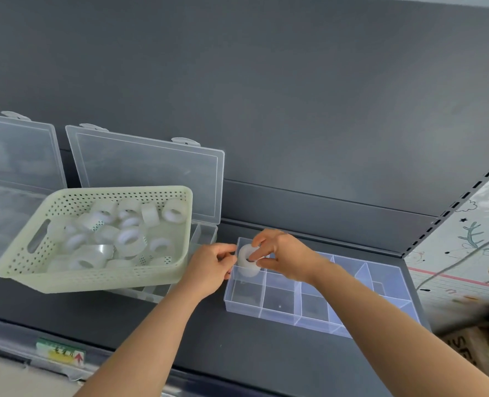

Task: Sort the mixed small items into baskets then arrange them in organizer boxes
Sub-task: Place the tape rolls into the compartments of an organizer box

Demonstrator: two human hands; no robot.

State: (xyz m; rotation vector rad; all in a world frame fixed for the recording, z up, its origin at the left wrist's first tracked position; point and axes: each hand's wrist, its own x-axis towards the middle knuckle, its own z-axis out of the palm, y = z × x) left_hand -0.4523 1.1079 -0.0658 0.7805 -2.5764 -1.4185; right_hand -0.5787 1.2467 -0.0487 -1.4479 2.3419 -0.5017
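A clear organizer box (317,303) with several compartments lies on the dark shelf at centre right. Over its far-left compartment my right hand (280,255) pinches a white tape roll (245,260), held on edge. My left hand (211,267) sits just left of the roll, its curled fingers touching the roll's side. A pale green perforated basket (94,277) stands tilted at the left, resting on another clear box, and holds several white and clear tape rolls (128,239).
An open clear box (148,170) stands behind the basket with its lid up against the dark back panel. Another clear box (16,156) is at the far left. A patterned mat (466,253) lies to the right. A price label (61,352) is on the shelf edge.
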